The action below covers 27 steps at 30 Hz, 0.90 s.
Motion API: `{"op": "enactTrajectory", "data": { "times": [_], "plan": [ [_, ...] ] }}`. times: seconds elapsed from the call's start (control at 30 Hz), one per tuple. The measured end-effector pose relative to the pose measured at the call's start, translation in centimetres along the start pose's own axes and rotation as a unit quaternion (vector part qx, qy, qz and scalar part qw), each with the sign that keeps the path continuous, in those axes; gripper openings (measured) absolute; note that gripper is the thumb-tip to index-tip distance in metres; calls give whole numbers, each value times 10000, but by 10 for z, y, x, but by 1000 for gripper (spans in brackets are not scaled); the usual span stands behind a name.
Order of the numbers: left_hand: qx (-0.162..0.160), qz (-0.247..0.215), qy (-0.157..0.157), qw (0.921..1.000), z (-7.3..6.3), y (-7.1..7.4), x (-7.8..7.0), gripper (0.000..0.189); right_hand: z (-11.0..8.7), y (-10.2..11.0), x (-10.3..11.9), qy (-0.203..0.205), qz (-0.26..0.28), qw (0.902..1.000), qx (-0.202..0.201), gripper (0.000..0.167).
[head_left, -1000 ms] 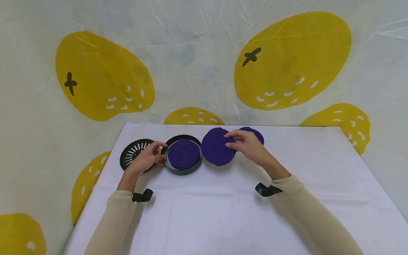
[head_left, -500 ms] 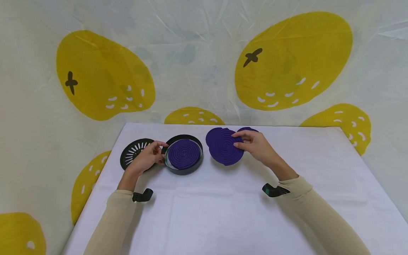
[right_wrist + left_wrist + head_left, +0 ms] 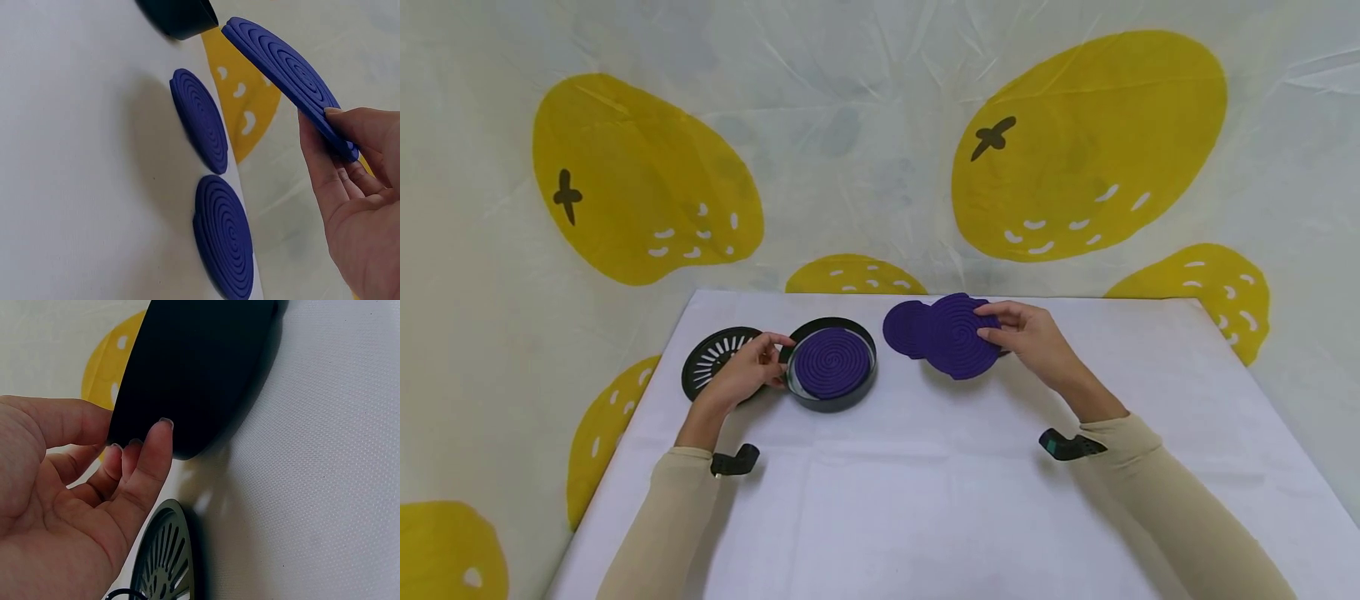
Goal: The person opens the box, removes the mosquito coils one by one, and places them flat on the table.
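Observation:
My left hand point(image 3: 747, 371) grips the side wall of a dark round coaster holder point(image 3: 829, 405) on the table, thumb and fingers at its rim. A purple spiral-coiled coaster point(image 3: 832, 362) lies flat inside it. My right hand point(image 3: 1030, 343) pinches another purple coaster point(image 3: 957, 340) by its right edge, raised above the table and tilted. In the right wrist view this held coaster point(image 3: 284, 81) is apart from two coasters on the cloth, the nearer coaster point(image 3: 225, 237) and the farther coaster point(image 3: 200, 122). From the head view, the held coaster mostly hides one of them.
A dark round slotted disc point(image 3: 715, 358) lies left of the holder, partly behind my left hand. White cloth point(image 3: 887, 517) covers the table. A fruit-printed curtain point(image 3: 857, 167) hangs right behind the table's back edge.
My right hand has moved to the right with its coaster, away from the holder, uncovering a coaster on the table and passing over another. My left hand and the holder have stayed put.

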<state>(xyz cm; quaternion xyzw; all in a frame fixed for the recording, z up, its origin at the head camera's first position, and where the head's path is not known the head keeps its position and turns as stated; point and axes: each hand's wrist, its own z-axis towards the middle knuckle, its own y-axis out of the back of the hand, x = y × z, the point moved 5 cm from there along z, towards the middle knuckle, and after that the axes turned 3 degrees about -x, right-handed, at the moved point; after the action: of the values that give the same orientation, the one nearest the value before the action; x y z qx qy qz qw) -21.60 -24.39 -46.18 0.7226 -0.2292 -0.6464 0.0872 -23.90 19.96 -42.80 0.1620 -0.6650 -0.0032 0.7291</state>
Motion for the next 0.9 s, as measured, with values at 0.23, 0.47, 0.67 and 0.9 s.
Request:
{"op": "enactTrajectory", "data": {
  "times": [0.23, 0.47, 0.67, 0.9],
  "plan": [
    [9, -46, -25, 10000, -1, 1, 0, 47, -5, 10, -1, 76, -38, 9999, -104, 41],
    [-9, -8, -10, 10000, -1, 1, 1, 46, -10, 19, -3, 43, -203, 9994, -286, 39],
    [15, -69, -52, 10000, -2, 0, 2, 47, -12, 27, -9, 8, -317, 9989, -350, 41],
    [-22, -42, -62, 10000, 0, 0, 4, 47, -16, 41, -17, 13, -527, 9977, -424, 42]
  ]
}}
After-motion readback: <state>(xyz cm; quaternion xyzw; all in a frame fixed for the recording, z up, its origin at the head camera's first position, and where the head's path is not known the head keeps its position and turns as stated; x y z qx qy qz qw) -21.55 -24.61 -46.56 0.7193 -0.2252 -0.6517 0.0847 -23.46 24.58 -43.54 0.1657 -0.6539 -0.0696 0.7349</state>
